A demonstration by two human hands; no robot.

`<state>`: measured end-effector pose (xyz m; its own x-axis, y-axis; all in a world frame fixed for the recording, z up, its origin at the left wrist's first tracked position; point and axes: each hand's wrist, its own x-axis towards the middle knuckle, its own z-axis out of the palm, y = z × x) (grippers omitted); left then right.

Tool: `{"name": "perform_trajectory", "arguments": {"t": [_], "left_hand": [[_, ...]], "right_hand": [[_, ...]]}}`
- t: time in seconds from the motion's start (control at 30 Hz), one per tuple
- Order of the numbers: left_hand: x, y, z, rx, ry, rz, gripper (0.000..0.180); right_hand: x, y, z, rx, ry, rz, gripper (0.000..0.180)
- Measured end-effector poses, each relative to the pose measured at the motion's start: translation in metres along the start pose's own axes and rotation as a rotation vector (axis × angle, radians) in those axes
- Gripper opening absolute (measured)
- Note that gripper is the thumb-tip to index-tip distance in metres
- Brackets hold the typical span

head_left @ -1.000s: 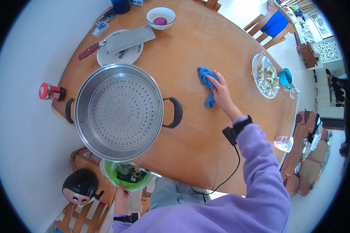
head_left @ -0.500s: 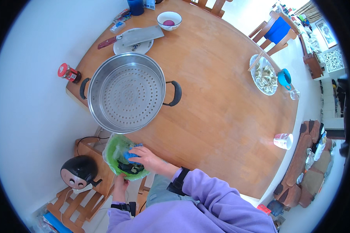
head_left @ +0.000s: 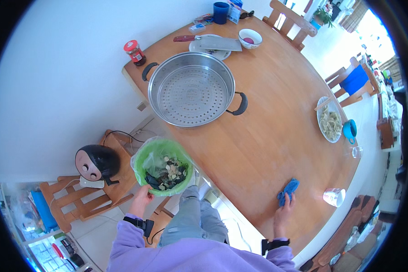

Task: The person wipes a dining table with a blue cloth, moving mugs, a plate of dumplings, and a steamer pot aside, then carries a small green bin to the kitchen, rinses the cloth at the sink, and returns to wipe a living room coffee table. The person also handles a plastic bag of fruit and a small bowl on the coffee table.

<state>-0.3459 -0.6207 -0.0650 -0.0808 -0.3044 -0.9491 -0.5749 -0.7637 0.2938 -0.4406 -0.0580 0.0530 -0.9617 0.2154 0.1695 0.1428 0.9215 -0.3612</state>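
My left hand [head_left: 143, 196] grips the near rim of a green bin [head_left: 139, 168] lined with a thin clear bag. Dark scraps and pale bits [head_left: 168, 174] lie inside the bin, which is held at the table's left edge above the floor. On the right part of the wooden table, my right hand [head_left: 283, 217] has its fingers on a crumpled blue cloth [head_left: 288, 191] that rests on the tabletop [head_left: 245, 172]. Part of the right fingers is hidden by the cloth.
A steamer pot [head_left: 190, 97] with black handles stands at the table's left. Behind it are a cleaver [head_left: 220, 43] on a plate, a bowl [head_left: 254, 36] and a jar [head_left: 135, 53]. A dumpling plate [head_left: 329, 120], teal mug [head_left: 349, 130] and paper cup [head_left: 334, 197] stand right.
My right hand has left the bin and moved right with the blue cloth, down onto the table. My left hand still holds the bin's rim. The view has shifted.
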Motion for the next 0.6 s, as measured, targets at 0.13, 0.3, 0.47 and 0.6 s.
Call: {"name": "perform_trajectory", "arguments": {"t": [0.13, 0.3, 0.47, 0.6], "left_hand": [[0.006, 0.002, -0.009, -0.015, -0.055, 0.027, 0.012], [0.016, 0.022, -0.008, -0.015, -0.060, -0.042, 0.013], [0.018, 0.032, 0.009, 0.120, -0.090, 0.073, 0.015], [0.064, 0.029, 0.043, 0.166, -0.038, 0.154, 0.019]], "right_hand": [[-0.015, -0.072, 0.034, 0.142, 0.005, -0.117, 0.037], [0.042, -0.197, 0.054, 0.272, -0.310, -0.451, 0.052], [0.083, -0.249, 0.026, 0.035, -0.396, -0.388, 0.078], [0.092, -0.254, 0.010, 0.102, -0.257, -0.442, 0.068]]}}
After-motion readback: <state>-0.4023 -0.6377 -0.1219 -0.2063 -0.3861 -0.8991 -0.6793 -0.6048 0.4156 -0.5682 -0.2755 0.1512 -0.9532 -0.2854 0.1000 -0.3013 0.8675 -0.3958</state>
